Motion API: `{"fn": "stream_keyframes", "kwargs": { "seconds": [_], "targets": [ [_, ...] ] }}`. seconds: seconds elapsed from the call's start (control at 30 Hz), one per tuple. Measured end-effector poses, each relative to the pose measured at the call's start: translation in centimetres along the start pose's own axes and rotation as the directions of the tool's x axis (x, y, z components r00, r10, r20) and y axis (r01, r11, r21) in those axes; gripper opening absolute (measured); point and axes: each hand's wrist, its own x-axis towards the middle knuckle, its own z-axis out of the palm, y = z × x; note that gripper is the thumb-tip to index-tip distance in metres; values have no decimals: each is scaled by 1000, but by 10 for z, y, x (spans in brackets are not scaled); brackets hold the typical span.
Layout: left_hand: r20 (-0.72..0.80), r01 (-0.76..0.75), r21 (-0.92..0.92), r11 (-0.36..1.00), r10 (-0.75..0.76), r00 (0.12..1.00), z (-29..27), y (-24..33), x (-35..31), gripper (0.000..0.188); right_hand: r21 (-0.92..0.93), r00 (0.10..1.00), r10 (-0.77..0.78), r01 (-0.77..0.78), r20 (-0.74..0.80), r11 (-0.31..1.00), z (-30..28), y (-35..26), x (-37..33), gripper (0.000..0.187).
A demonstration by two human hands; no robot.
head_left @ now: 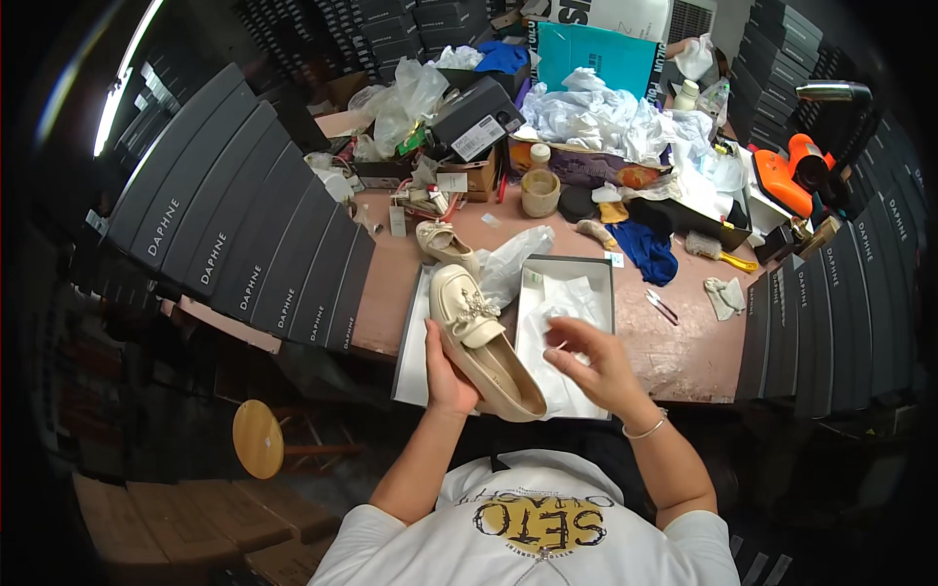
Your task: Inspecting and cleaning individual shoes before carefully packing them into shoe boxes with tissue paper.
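Note:
A cream loafer (489, 366) with a bow-like ornament on its front is held up in my left hand (447, 376). Its toe points away from me and its opening faces up. My right hand (596, 363) hovers to the right of the shoe, fingers bent and apart, above white tissue paper (562, 317). That paper lies in an open grey-edged shoebox (612, 322), whose other white-lined half (412, 361) is partly hidden under the loafer. The matching loafer (445, 242) rests on the table behind, beside a clear plastic bag (516, 256).
Stacked dark shoeboxes rise on the left (210, 195) and right (840, 313). On the pink tabletop (674, 347) lie tweezers (661, 307), a rag (725, 298), a yellow-handled brush (721, 251) and a blue cloth (645, 252). A jar (539, 193) and crumpled paper (606, 117) are farther back.

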Motion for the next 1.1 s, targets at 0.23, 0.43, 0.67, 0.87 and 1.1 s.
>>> {"fn": "stream_keyframes", "kwargs": {
  "seconds": [0.23,0.43,0.67,0.87,1.1],
  "targets": [
    [316,-406,270,873,318,894,-13,-32,-20,80,891,970,93,-243,225,383,51,19,2,40],
    [197,-193,114,974,169,966,-10,-45,-36,98,950,939,-189,-254,287,182,64,7,-17,77],
    [243,-100,238,966,41,969,-19,-49,-60,115,931,910,-199,-363,364,41,84,10,-11,83],
    [805,-865,122,487,461,374,52,42,-42,85,863,939,-115,-245,325,442,70,-15,-27,65],
    [904,-830,277,484,162,396,53,28,-82,25,853,858,-257,-317,444,413,66,-11,-44,75]
  ]
}}
